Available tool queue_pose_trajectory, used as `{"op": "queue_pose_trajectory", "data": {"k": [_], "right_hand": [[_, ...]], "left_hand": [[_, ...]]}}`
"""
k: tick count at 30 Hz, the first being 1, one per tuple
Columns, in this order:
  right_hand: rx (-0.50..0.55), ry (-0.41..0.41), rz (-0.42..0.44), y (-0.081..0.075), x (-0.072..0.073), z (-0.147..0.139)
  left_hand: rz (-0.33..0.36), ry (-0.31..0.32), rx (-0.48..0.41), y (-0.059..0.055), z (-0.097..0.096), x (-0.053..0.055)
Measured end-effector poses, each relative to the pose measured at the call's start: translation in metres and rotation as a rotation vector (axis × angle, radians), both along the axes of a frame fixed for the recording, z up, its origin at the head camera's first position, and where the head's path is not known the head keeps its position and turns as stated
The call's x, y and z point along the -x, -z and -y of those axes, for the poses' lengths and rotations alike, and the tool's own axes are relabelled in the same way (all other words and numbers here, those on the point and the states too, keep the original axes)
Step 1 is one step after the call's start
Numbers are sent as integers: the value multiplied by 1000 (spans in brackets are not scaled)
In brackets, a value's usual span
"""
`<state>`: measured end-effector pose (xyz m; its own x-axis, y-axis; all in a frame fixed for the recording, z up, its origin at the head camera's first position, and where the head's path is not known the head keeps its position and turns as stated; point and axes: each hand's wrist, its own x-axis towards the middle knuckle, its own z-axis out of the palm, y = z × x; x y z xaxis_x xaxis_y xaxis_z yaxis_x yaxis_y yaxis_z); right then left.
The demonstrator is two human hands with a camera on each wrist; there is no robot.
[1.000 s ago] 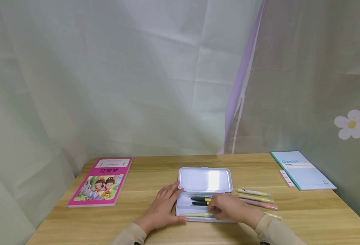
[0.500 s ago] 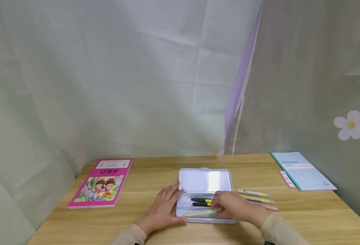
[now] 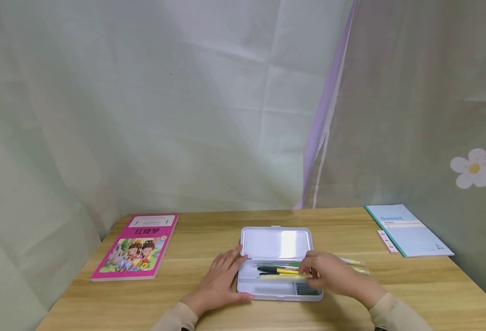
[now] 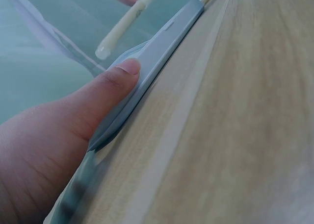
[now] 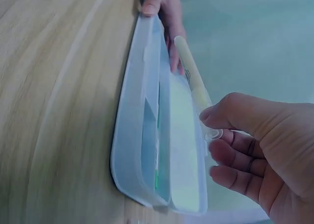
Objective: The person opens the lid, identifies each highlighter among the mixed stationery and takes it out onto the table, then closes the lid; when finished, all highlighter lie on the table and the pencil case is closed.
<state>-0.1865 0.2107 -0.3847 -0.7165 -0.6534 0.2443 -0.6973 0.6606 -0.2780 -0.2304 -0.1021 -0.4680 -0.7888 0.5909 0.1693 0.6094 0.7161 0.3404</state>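
A pale yellow pen (image 3: 280, 277) is pinched near one end between the thumb and fingers of my right hand (image 3: 334, 273). It is raised over the open white pencil case (image 3: 263, 243), tilted in the right wrist view (image 5: 193, 74). Several black and yellow pens (image 3: 286, 271) lie in the case's rear section. In front is a long compartment (image 3: 274, 288), with a dark block (image 3: 307, 290) in the small compartment beside it. My left hand (image 3: 222, 280) rests at the case's left end, fingers extended; its thumb (image 4: 117, 77) lies on the front rim.
Right of the case lie more pens (image 3: 361, 271), partly hidden behind my right hand. A pink book (image 3: 144, 253) lies at the left of the wooden table. A light blue notebook (image 3: 412, 234) and a small pink strip (image 3: 387, 242) are at the right; a curtain hangs behind.
The pale yellow pen has come up from the front compartment and moved back and right with my right hand. The dark block is now uncovered. My left hand has stayed put.
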Motion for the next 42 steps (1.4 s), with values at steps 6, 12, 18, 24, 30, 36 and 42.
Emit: {"op": "queue_pose_trajectory", "data": {"k": [6,12,18,24,30,36,42], "right_hand": [[48,44,-9,-5,-6,-12],[70,63,-67,-6,-10,-23],[100,73,-78,-3,-13,-36],[120,81,-105,2,-21,-54],[130,113,-84,10,-31,-72],[161,94,-113,20,-40,-92],[165,107,-129,28,-47,-105]], "left_hand": [[-9,0,-1,0,0,0],[5,-12,12,0,0,0],[10,-17,13,0,0,-1],[6,-12,11,0,0,0],[-12,1,-6,1,0,0],[-29,6,-8,2,0,0],[-24,4,-2,2,0,0]]}}
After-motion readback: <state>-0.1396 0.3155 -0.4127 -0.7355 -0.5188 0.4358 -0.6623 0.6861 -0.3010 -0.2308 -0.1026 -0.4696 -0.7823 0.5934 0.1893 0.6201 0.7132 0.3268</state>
